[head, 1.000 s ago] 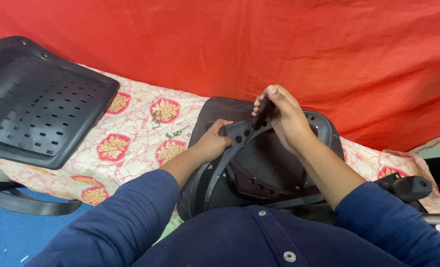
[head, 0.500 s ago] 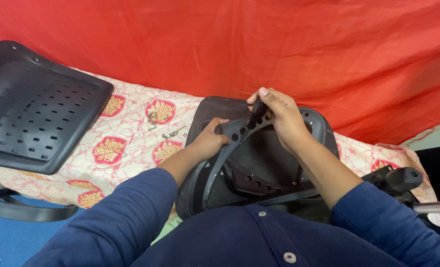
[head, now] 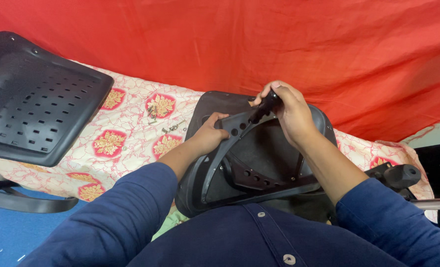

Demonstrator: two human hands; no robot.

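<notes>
Chair-seat underside propped against the lap, both hands on its frame.

At the bed's left edge lies a perforated black seat shell (head: 37, 104); loose screws (head: 168, 126) sit mid-bed on the patterned bedsheet (head: 116, 143), before the red cloth (head: 279, 44). The left hand (head: 211, 134) curls partly closed round the rim of the black seat base (head: 259, 163), which leans at the bed's near edge. The right hand (head: 292, 111) is closed on a short black tool handle (head: 262, 108) at the top bracket. I'd say keep the handle square to the hole and the left hand bracing firm. Against half a second back, the grip looks much the same; the view sits a little differently.
</notes>
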